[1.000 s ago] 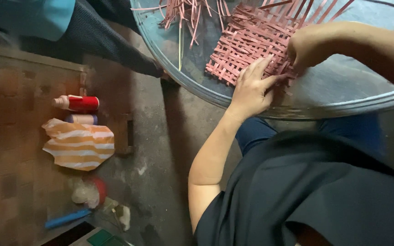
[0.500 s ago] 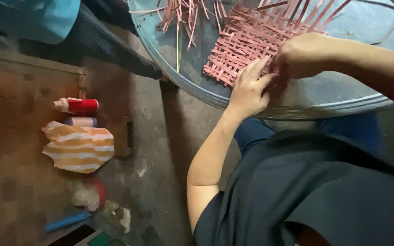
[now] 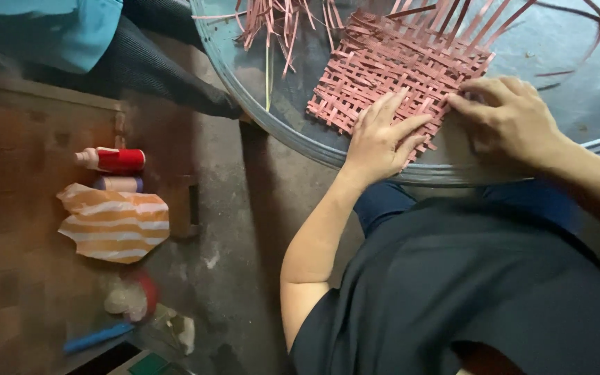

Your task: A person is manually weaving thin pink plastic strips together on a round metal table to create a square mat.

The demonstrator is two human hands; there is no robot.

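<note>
Woven mat [image 3: 397,66] cut off at top, corner hidden under hands

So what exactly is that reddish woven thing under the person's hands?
The woven mat is a flat, roughly square panel of thin reddish-pink strips interlaced over and under, looking like split cane or plastic. Loose unwoven ends stick out along its far edge. It lies on a round, shiny metal tray. The left hand presses flat on its near corner, and the right hand touches its right edge with its fingertips.
</note>
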